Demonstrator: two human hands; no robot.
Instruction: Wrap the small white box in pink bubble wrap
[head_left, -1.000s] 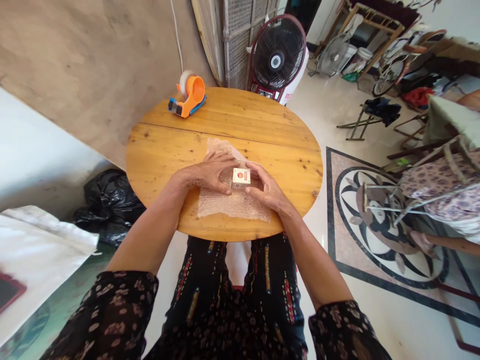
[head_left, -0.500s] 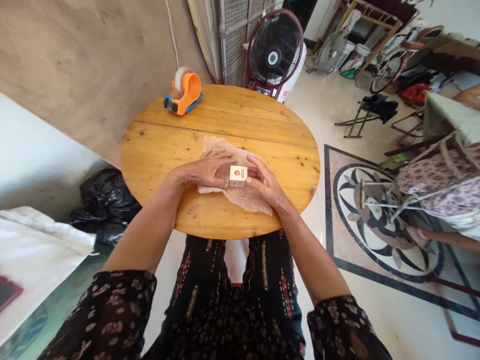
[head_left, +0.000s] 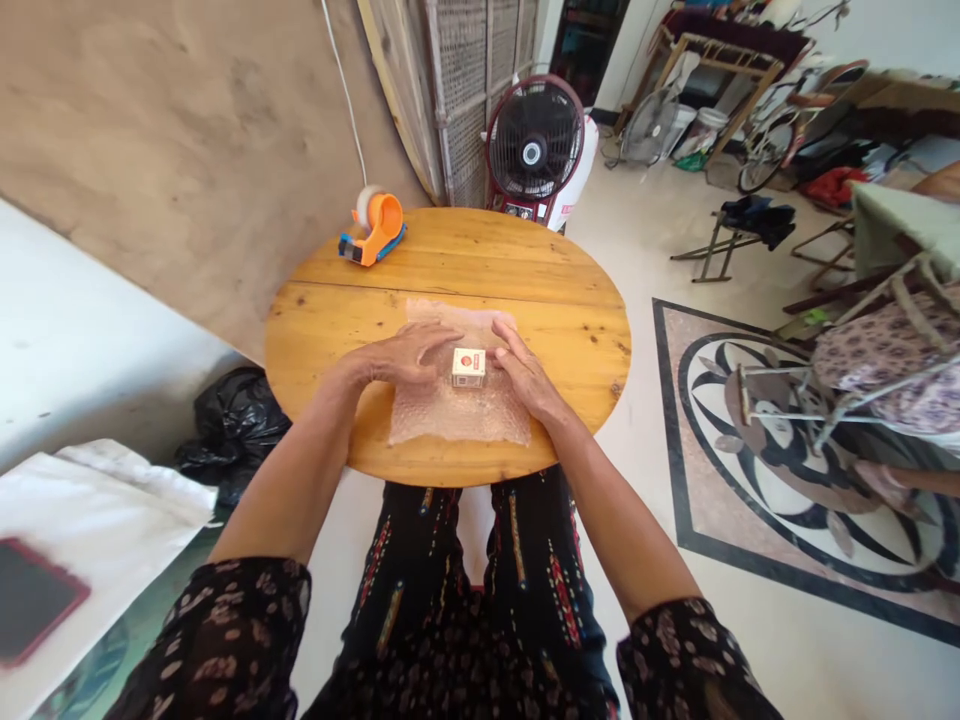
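A small cream-coloured box (head_left: 469, 368) with red print sits on a sheet of bubble wrap (head_left: 459, 418), which lies spread on the round wooden table. To the left of the box rests my left hand (head_left: 409, 352) on the wrap, fingers apart and a small gap from the box. My right hand (head_left: 526, 375) is on the other side, its fingers stretched out; the thumb side comes close to the box, and whether it touches I cannot tell. Neither hand grips anything.
An orange tape dispenser (head_left: 382, 225) stands at the table's (head_left: 555, 265) far left edge. Behind the table is a dark red fan (head_left: 534, 145). A black plastic bag (head_left: 232, 420) lies left of the table. At the right, a person's patterned clothing (head_left: 885, 350) shows beside metal-framed seats.
The bubble wrap has turned and now lies squarer and flatter under the box. Both hands have spread slightly away from the box. The camera view has shifted a little.
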